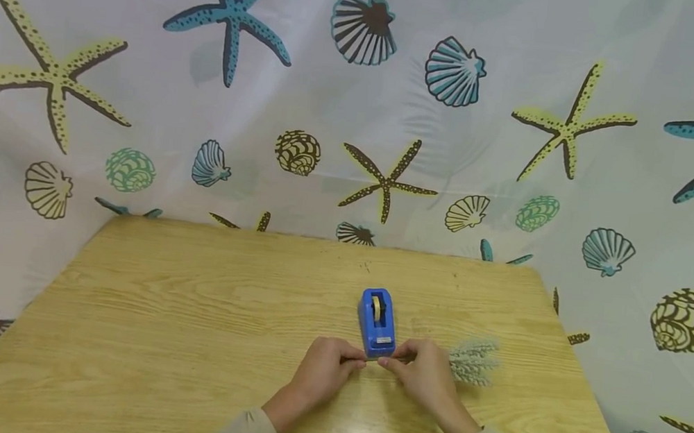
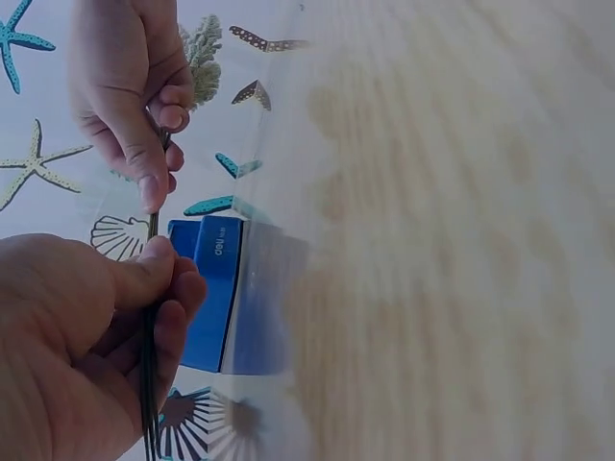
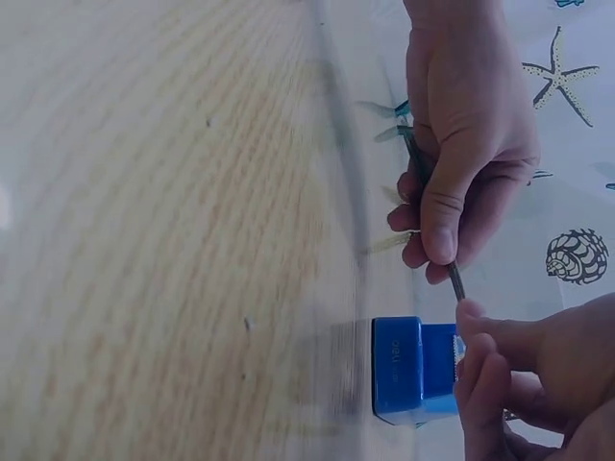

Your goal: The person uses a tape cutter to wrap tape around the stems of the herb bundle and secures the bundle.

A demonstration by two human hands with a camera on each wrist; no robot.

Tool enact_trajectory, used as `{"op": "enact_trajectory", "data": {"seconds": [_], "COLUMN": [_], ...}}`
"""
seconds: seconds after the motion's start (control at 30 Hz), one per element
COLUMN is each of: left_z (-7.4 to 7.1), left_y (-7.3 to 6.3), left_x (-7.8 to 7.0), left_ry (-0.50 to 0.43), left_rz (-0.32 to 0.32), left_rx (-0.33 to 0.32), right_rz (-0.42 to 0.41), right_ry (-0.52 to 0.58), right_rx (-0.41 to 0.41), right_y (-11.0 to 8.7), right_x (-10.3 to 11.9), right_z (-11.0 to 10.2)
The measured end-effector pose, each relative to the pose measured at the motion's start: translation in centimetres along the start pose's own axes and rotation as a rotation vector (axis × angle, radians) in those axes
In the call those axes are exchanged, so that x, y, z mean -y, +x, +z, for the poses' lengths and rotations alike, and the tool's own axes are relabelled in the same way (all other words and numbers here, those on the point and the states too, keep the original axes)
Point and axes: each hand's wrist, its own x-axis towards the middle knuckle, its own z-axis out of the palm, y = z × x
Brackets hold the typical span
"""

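Observation:
Both hands grip the thin dark stems (image 2: 148, 375) of a bunch of artificial flowers, whose pale green flower heads (image 1: 474, 361) spread out to the right of the right hand. My left hand (image 1: 321, 369) pinches the stems between thumb and fingers, with their ends running down past its palm in the left wrist view. A short stretch away, my right hand (image 1: 427, 377) pinches them nearer the flower heads. Just beyond the gap between the hands stands a blue tape dispenser (image 1: 381, 350) holding a yellowish roll of tape (image 1: 376, 310).
The wood-grain table (image 1: 187, 313) extends well to the left of the hands and a shorter way to the right. A pale curtain (image 1: 309, 87) printed with starfish and shells hangs behind the table and along its sides.

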Motion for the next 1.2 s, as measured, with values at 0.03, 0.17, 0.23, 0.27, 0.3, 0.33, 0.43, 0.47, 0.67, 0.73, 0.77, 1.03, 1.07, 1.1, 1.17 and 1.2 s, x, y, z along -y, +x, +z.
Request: {"op": "enact_trajectory", "data": {"seconds": [0.03, 0.17, 0.23, 0.27, 0.3, 0.33, 0.43, 0.47, 0.67, 0.73, 0.77, 1.03, 1.07, 1.1, 1.17, 1.2], "left_z": [0.0, -0.1, -0.3, -0.4, -0.5, -0.6, -0.8, -0.9, -1.5, -1.6, -1.7, -2.1, -2.1, -2.1, -2.2, -2.2], "left_y": [-0.1, -0.2, -0.3, -0.3, -0.4, -0.4, -0.6, -0.7, -1.1, -1.3, -1.3, -1.6, -1.5, -1.5, -1.4, -1.4], "left_x": [0.1, 0.1, 0.0, 0.0, 0.0, 0.0, -0.1, 0.0, 0.3, 0.5, 0.6, 0.9, 1.0, 1.1, 1.2, 1.3], "left_ry": [0.002, 0.008, 0.014, 0.019, 0.027, 0.034, 0.051, 0.057, 0.097, 0.097, 0.095, 0.119, 0.122, 0.124, 0.115, 0.109], "left_rz": [-0.003, -0.032, -0.042, -0.049, -0.047, -0.042, -0.036, -0.035, -0.028, -0.027, -0.028, -0.016, -0.014, -0.014, -0.023, -0.027], "left_rx": [0.007, 0.064, 0.096, 0.111, 0.126, 0.141, 0.197, 0.213, 0.225, 0.227, 0.236, 0.303, 0.305, 0.307, 0.316, 0.321], "right_rz": [0.004, -0.015, -0.032, -0.042, -0.045, -0.051, -0.065, -0.071, -0.109, -0.118, -0.120, -0.121, -0.124, -0.131, -0.157, -0.175], "right_ry": [-0.006, -0.052, -0.060, -0.059, -0.055, -0.065, -0.124, -0.155, -0.281, -0.292, -0.294, -0.290, -0.291, -0.299, -0.328, -0.349], "right_rx": [0.002, 0.037, 0.084, 0.111, 0.138, 0.155, 0.176, 0.177, 0.187, 0.190, 0.193, 0.209, 0.206, 0.199, 0.167, 0.147], "right_y": [-0.1, -0.4, -0.5, -0.5, -0.6, -0.7, -0.8, -0.9, -1.3, -1.5, -1.6, -1.6, -1.6, -1.6, -1.7, -1.8], "right_x": [0.0, 0.0, 0.1, 0.1, 0.1, 0.1, 0.1, 0.2, 0.3, 0.3, 0.3, -0.1, -0.1, -0.1, -0.3, -0.3], "right_z": [0.0, -0.3, -0.4, -0.4, -0.4, -0.4, -0.4, -0.3, 0.1, 0.3, 0.3, 1.0, 1.1, 1.2, 1.5, 1.6]}}
